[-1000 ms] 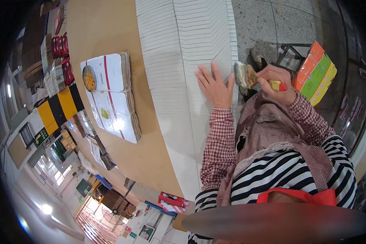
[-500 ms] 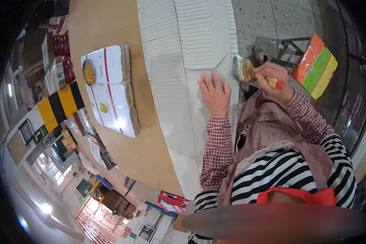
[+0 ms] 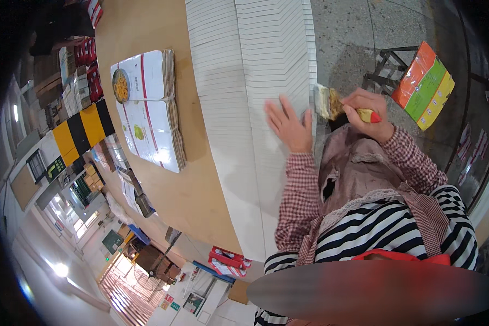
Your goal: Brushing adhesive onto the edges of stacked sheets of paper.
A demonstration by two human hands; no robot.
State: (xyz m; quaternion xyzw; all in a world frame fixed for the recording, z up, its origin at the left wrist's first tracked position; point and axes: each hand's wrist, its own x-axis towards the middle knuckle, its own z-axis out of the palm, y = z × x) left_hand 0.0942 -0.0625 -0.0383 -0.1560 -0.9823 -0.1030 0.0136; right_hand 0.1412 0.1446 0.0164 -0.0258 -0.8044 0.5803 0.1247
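Observation:
My left hand (image 3: 288,126) lies flat with fingers spread on the fanned rows of white cardboard sheets (image 3: 244,81) that run along the brown table (image 3: 163,190). My right hand (image 3: 370,113) grips the red and yellow handle of a wide paintbrush (image 3: 327,102). Its bristles, smeared yellowish, sit at the right edge of the white sheets, just right of my left hand. Both forearms wear red checked sleeves.
A tied stack of printed flat cartons (image 3: 146,108) lies on the table to the left. An orange, green and yellow box (image 3: 424,86) rests on a dark stool (image 3: 388,65) on the speckled floor to the right. Red packs (image 3: 87,51) stand at the far left.
My left hand has slid a little nearer to me along the white sheets, and my right hand with the brush has moved down with it along their right edge.

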